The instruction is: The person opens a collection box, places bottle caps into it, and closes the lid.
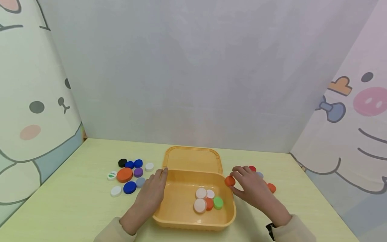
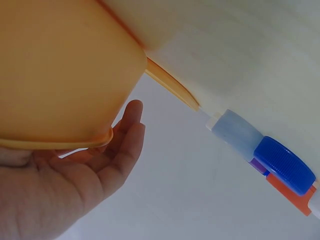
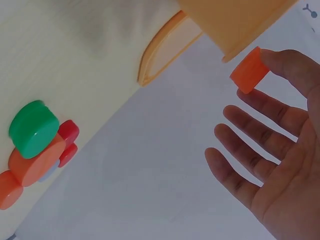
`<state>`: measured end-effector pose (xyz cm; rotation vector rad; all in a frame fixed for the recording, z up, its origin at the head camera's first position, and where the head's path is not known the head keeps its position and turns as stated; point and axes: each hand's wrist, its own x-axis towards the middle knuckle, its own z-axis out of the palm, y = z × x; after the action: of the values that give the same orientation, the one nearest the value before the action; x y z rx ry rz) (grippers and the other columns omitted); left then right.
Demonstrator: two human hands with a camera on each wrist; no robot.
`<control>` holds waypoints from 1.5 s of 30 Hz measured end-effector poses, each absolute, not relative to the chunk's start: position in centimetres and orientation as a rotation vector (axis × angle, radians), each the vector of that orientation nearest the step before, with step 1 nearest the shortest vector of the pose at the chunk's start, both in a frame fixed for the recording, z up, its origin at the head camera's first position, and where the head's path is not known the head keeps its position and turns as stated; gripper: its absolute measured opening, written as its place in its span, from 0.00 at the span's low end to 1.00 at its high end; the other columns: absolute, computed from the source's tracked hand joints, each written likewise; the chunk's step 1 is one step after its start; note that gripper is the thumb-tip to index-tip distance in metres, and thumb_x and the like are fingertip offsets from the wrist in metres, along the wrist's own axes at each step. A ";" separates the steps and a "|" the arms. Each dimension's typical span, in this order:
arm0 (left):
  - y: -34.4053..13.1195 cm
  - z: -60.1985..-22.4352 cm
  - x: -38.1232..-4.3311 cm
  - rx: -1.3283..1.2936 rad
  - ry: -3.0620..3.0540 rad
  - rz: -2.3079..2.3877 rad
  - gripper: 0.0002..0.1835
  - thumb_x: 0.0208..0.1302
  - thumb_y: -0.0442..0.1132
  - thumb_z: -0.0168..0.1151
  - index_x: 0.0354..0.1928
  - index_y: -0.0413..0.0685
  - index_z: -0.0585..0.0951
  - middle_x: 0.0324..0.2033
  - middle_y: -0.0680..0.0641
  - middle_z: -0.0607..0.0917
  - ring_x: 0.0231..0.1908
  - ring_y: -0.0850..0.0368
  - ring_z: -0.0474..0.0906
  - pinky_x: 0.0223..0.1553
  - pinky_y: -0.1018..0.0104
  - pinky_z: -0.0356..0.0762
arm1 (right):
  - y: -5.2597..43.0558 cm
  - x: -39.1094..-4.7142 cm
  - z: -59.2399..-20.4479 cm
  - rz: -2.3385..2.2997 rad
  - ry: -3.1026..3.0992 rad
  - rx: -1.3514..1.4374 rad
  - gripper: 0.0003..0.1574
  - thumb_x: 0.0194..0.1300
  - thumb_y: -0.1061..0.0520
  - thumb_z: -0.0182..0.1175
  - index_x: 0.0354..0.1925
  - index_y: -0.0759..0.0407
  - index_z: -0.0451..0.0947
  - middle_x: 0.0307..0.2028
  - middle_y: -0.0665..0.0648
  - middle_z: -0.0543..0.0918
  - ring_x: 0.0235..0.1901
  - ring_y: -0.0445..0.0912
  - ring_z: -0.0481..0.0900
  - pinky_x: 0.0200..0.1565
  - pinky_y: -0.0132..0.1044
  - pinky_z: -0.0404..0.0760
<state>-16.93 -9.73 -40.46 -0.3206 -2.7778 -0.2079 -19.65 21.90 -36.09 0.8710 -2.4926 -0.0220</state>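
My right hand pinches an orange bottle cap between thumb and forefinger, beside the right rim of a yellow-orange plastic box. In the right wrist view, the cap is close to the box's rim, with the other fingers spread away from it. Along the left rim rests my left hand, its fingers extended toward the back corner; the left wrist view shows its palm against the rim, the thumb hidden. Inside the box lie several caps, including a green cap and a pale cap.
The box's lid lies behind it on the table. Left of the box are several loose caps, such as a large orange cap and a blue cap. More caps, among them a green cap, sit to the right.
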 end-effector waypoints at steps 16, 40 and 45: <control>-9.6 -40.2 -16.9 -0.329 -2.770 -0.230 0.28 0.56 0.28 0.60 0.60 0.38 0.66 0.51 0.39 0.73 0.38 0.48 0.75 0.40 0.58 0.78 | 19.2 -19.2 -36.9 0.031 -2.649 0.983 0.20 0.50 0.46 0.67 0.40 0.52 0.77 0.42 0.49 0.79 0.41 0.43 0.72 0.35 0.34 0.76; -9.7 -40.1 -16.9 -0.320 -2.794 -0.246 0.28 0.57 0.28 0.59 0.61 0.39 0.65 0.52 0.38 0.73 0.40 0.47 0.75 0.41 0.56 0.78 | 18.4 -19.8 -38.2 0.009 -2.760 1.050 0.20 0.49 0.49 0.68 0.42 0.52 0.77 0.40 0.48 0.77 0.39 0.42 0.70 0.36 0.34 0.76; -9.7 -40.2 -17.0 -0.317 -2.795 -0.239 0.28 0.57 0.28 0.59 0.61 0.39 0.65 0.52 0.39 0.72 0.39 0.47 0.75 0.41 0.57 0.78 | 18.0 -19.9 -38.2 -0.031 -2.797 1.049 0.20 0.50 0.51 0.68 0.42 0.52 0.77 0.42 0.49 0.78 0.40 0.43 0.71 0.37 0.36 0.77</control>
<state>-16.95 -9.71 -40.23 -0.3175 -2.7946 -0.2394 -19.94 17.96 -38.22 1.0489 -2.7971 -0.0306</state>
